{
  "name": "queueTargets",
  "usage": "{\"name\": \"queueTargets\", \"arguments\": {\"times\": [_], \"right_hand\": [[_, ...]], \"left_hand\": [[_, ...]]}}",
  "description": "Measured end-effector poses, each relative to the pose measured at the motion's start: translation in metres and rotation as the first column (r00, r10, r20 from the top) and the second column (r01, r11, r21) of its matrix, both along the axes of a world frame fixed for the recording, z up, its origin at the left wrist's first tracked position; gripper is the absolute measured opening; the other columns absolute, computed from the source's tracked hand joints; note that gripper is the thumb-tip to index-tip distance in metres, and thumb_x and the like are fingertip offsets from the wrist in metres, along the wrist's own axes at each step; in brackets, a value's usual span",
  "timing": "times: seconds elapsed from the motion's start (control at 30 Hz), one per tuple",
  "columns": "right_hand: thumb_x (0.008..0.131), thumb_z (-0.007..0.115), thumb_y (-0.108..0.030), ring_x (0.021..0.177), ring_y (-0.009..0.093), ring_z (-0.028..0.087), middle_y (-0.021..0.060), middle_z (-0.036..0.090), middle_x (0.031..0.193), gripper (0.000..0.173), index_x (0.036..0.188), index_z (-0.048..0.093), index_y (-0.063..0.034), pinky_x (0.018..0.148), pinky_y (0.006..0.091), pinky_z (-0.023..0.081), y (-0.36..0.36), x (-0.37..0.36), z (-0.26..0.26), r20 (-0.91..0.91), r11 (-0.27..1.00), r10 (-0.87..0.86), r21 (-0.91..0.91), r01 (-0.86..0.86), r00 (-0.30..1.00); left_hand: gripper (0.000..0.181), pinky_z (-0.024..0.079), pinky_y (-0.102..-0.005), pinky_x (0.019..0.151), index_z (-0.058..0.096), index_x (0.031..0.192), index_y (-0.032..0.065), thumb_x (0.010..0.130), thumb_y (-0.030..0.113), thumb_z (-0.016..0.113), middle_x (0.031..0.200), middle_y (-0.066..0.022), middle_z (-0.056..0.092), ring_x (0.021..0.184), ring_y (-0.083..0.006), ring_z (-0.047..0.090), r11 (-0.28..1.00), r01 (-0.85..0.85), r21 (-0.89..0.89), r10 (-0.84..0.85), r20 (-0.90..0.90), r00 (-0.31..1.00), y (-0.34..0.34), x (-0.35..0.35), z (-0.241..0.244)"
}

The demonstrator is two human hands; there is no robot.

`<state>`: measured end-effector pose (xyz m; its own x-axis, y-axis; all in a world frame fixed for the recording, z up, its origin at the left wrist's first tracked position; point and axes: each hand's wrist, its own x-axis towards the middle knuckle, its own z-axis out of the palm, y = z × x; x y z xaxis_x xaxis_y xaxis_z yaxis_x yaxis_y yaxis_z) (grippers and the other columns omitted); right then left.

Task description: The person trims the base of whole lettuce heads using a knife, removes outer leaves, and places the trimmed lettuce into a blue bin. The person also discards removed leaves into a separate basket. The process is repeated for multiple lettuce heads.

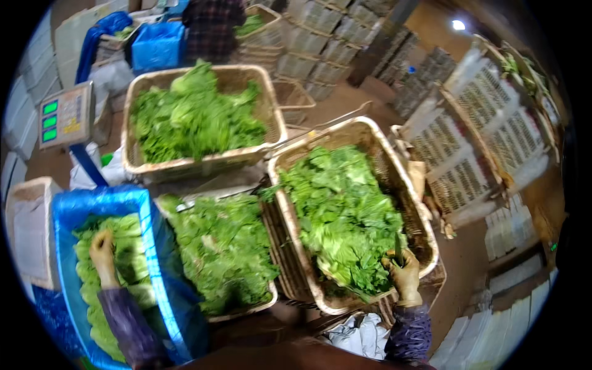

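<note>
Leafy green heads (134,259) lie in rows inside a crate lined with blue plastic (155,259) at the lower left. My gloved left hand (102,252) is over these greens; its fingertips are partly hidden, so a hold cannot be told. At the right, my gloved right hand (403,273) grips a knife (397,245) at the near corner of a pale plastic crate (430,231). That crate holds loose leafy greens (347,203). Between the two crates, another crate (273,296) is filled with greens (222,245).
Behind stands a further crate (203,159) heaped with lettuce (199,111). A digital scale display (67,115) on a blue post (88,164) is at the left. Stacked crates (462,138) stand at the right. A person (212,30) in checked clothing is at the top, beside a blue-lined container (158,46).
</note>
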<state>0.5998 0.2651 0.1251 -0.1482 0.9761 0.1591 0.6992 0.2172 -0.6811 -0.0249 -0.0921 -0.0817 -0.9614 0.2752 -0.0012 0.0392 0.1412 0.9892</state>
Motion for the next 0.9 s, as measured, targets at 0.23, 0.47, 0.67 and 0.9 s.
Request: {"name": "queueTargets", "arguments": {"times": [0.23, 0.47, 0.67, 0.9], "right_hand": [[0.081, 0.085, -0.023, 0.080, 0.014, 0.059, 0.0045, 0.066, 0.098, 0.047, 0.120, 0.063, -0.0105, 0.070, 0.0288, 0.051, -0.086, -0.118, -0.089, -0.616, 0.991, -0.027, -0.119, -0.059, 0.787], [0.101, 0.052, -0.045, 0.079, 0.019, 0.069, 0.0064, 0.071, 0.098, 0.043, 0.118, 0.067, -0.0082, 0.068, 0.0305, 0.057, -0.032, -0.122, -0.028, -0.040, 0.890, 0.388, 0.275, -0.363, 0.921], [0.087, 0.054, -0.010, 0.068, 0.023, 0.066, 0.0075, 0.064, 0.104, 0.018, 0.104, 0.060, -0.0080, 0.055, 0.0373, 0.051, -0.040, -0.201, -0.059, 0.324, 0.423, 0.826, 0.185, -0.887, 0.461], [0.095, 0.057, -0.032, 0.086, 0.027, 0.067, 0.0139, 0.069, 0.098, 0.031, 0.106, 0.064, -0.0036, 0.073, 0.0399, 0.053, 0.051, -0.194, -0.129, 0.138, 0.403, 0.902, -0.608, -0.684, 0.409]], "left_hand": [[0.108, 0.034, -0.0434, 0.118, 0.014, 0.157, 0.0070, 0.071, -0.008, 0.078, 0.155, -0.0174, 0.032, 0.141, -0.0281, 0.038, 0.393, 0.466, 0.793, -0.904, 0.241, 0.353, 0.185, 0.276, 0.120], [0.099, 0.048, -0.0407, 0.104, 0.040, 0.145, -0.0011, 0.063, 0.013, 0.093, 0.136, -0.0165, 0.056, 0.123, -0.0277, 0.058, 0.721, 0.620, 0.310, -0.645, -0.028, 0.764, 0.156, 0.251, 0.090], [0.099, 0.046, -0.0429, 0.105, 0.044, 0.144, -0.0027, 0.064, 0.031, 0.092, 0.134, -0.0230, 0.056, 0.123, -0.0368, 0.057, 0.766, 0.608, -0.210, -0.640, -0.156, 0.752, 0.113, 0.277, 0.109], [0.098, 0.046, -0.0366, 0.105, 0.044, 0.142, -0.0037, 0.064, 0.028, 0.095, 0.133, -0.0131, 0.059, 0.119, -0.0225, 0.059, 0.665, 0.746, -0.036, -0.744, 0.065, 0.665, 0.083, 0.282, 0.085]]}}
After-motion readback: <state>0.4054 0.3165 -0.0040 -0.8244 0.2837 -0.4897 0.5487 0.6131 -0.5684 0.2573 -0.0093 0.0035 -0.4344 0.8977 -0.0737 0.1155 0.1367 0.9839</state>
